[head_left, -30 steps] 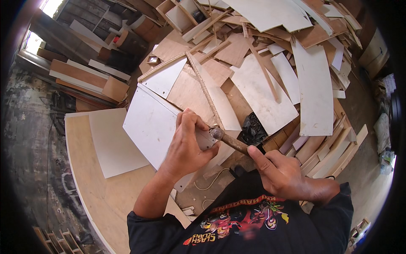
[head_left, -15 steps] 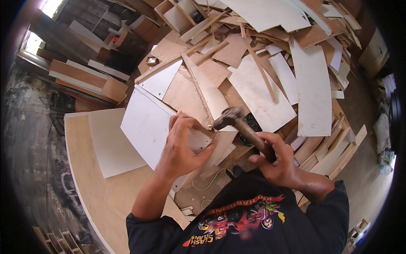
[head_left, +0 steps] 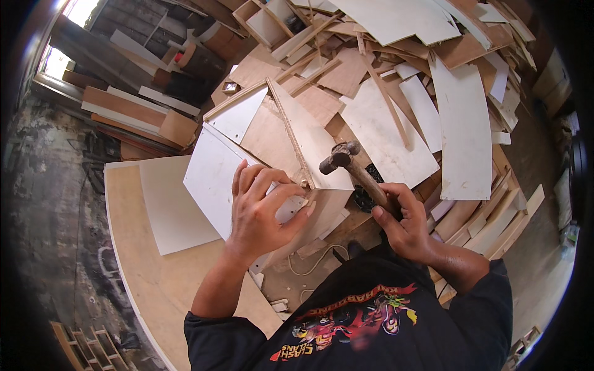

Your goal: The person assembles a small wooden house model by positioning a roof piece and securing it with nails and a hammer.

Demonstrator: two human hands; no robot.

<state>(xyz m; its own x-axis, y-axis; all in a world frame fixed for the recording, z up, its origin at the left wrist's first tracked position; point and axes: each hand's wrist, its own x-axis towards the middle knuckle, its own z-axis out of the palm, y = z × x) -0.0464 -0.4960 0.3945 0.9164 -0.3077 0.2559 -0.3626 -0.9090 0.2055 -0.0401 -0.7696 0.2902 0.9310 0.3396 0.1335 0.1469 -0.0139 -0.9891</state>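
Note:
A box-like wooden piece [head_left: 207, 157] with white panels and raw-edged wooden rims lies in front of me. My left hand [head_left: 263, 207] grips its near corner, fingers spread over the white panel and thumb at the near side. Whether a small nail is between thumb and forefinger, I cannot make out. My right hand [head_left: 405, 222] is closed around the handle of a hammer [head_left: 365, 179]. The hammer's dark metal head is up beside the box corner, apart from it.
A heap of white boards [head_left: 390, 139] and wood strips spreads beyond and to the right. A pale curved panel [head_left: 185, 290] lies at the left, with a white sheet [head_left: 176, 213] on it. Near my body a cable [head_left: 309, 266] loops on the floor.
The hammer head has moved slightly up and away from the box corner. My left fingers have shifted and spread more over the white panel. The whole view has shifted a little.

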